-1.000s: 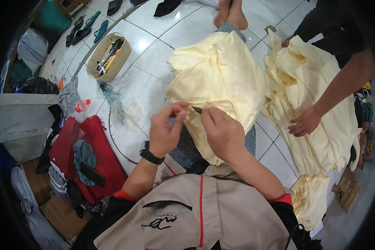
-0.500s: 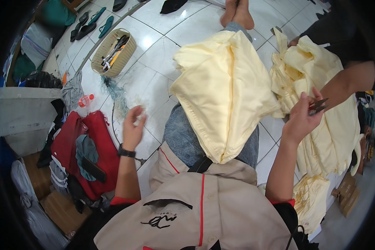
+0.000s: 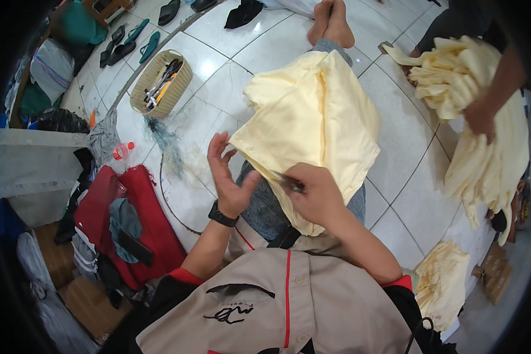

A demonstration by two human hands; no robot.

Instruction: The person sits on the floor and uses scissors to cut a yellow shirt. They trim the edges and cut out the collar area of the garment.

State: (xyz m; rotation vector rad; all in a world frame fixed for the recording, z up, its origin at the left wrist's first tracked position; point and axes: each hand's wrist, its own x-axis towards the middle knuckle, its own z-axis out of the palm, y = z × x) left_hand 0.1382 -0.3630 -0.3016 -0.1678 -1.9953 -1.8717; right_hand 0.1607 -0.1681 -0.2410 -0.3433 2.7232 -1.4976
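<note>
A pale yellow garment (image 3: 336,112) lies spread over my lap and legs, with a seam running down its middle. My right hand (image 3: 317,192) is closed around small dark thread snips (image 3: 291,184), whose blades point left over the garment's left edge. My left hand (image 3: 231,180) is beside that same edge, fingers apart and thumb out, with nothing visible in it. Its fingertips come close to the cloth; I cannot tell whether they touch.
At right, another person's hand (image 3: 482,118) grips a bunched pile of yellow garments (image 3: 454,76). More yellow cloth (image 3: 442,280) lies lower right. On the left are a beige basket (image 3: 180,88) of tools, a plastic bottle (image 3: 123,151) and red cloth (image 3: 153,218). Slippers (image 3: 150,47) lie beyond.
My right hand has moved left with the snips from the right side to the garment. My left hand has come inward to its edge. The other person's yellow pile has shifted right.
</note>
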